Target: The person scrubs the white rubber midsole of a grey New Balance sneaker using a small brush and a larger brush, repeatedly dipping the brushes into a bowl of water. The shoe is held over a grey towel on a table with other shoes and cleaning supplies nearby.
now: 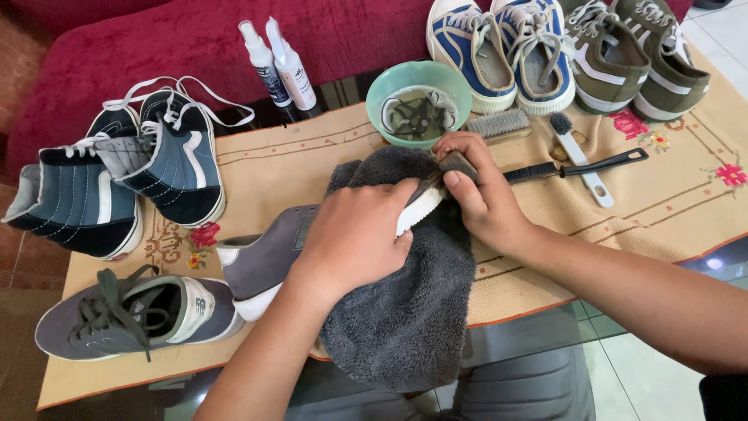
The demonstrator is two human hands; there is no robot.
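Observation:
My left hand (354,234) presses down on a grey sneaker (261,261) with a white sole, lying on its side over a dark grey towel (405,320). My right hand (475,187) grips a small brown-handled brush (456,165) against the white sole edge near the toe. The towel drapes over the table's front edge. The sneaker's toe is mostly hidden under my hands.
A beige embroidered cloth (662,210) covers the table. A green bowl (418,97) with laces in water, two spray bottles (280,62), a bristle brush (499,123), a white brush (576,156), a black-handled brush (584,165). Navy high-tops (117,179), grey sneaker (132,316), blue pair (502,47), olive pair (631,54).

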